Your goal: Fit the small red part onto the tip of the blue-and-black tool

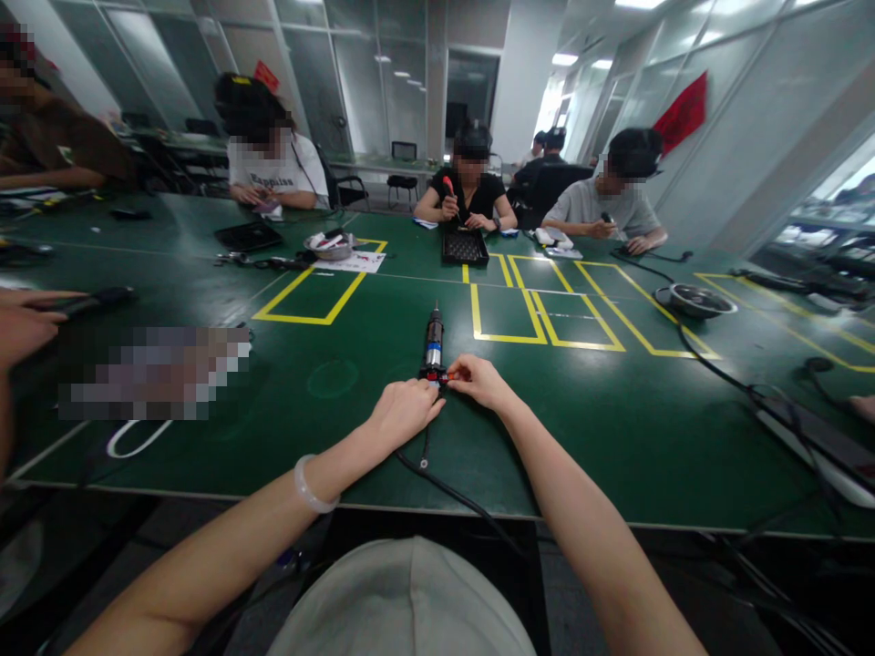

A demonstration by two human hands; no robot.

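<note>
An electric screwdriver (434,339) with a dark front, a bare silver motor section and a blue band lies on the green table, its bit pointing away from me. My left hand (408,412) is closed over its rear end, hiding that part. My right hand (478,381) pinches a small orange-red piece (449,376), perhaps a wire or connector, at the tool's right side. A black cord (465,499) runs from under my left hand over the table's front edge. A short lead (425,463) with a ring-like end lies beside it.
Yellow tape outlines mark the green table (383,305). A metal bowl (701,299) stands to the right, another bowl (329,243) to the back left. A black tray (465,246) sits before a co-worker across the table. A white strap (140,441) lies at left, near a co-worker's hand (27,323).
</note>
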